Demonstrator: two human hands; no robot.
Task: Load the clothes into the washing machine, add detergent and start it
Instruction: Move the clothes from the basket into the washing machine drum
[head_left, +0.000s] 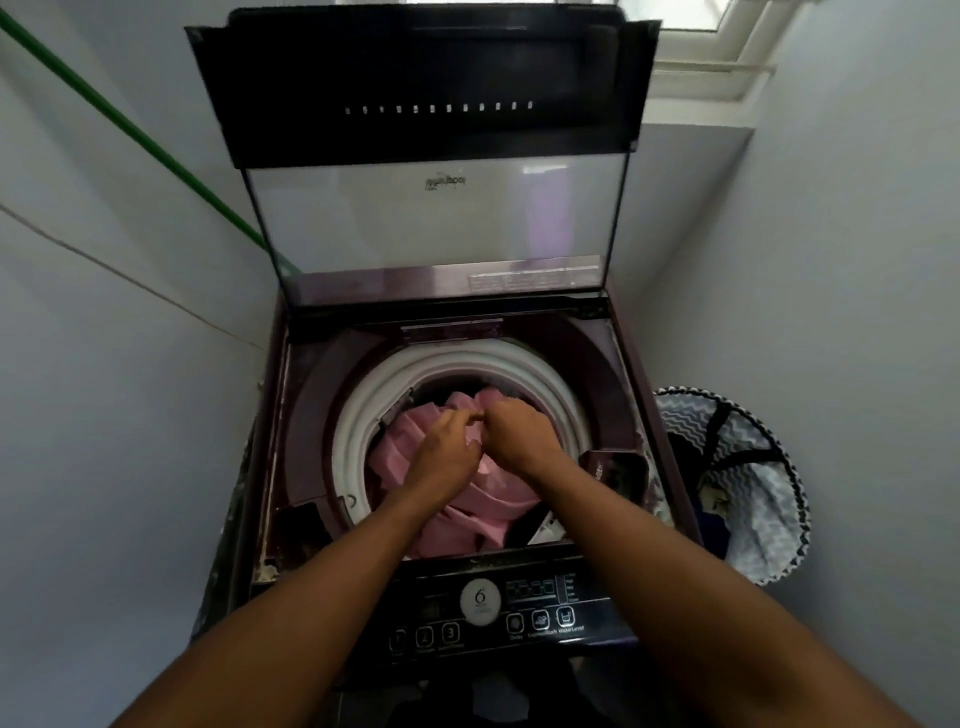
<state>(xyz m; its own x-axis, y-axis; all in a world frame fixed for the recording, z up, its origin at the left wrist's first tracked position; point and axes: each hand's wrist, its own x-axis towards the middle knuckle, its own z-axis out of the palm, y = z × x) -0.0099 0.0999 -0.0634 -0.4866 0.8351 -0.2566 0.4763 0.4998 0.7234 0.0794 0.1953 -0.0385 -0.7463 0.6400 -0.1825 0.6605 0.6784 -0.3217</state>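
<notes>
Both hands, left hand (448, 451) and right hand (519, 432), each grip pinching pink cloth (467, 512) inside washer (597, 364) drum, white rim close around wrists, fingertips hidden in folds, basket (748, 467) cut off behind washer.

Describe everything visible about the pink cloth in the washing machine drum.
The pink cloth is soft, crumpled fabric, plain and patternless, lying bunched in loose folds inside the round white-rimmed drum of the open top-loading washing machine. It covers most of the visible drum opening, reaching toward the near edge. Both hands are on its upper part: the left hand and right hand meet over it, fingers curled into the fabric. A dark item shows beside it at the lower right.
</notes>
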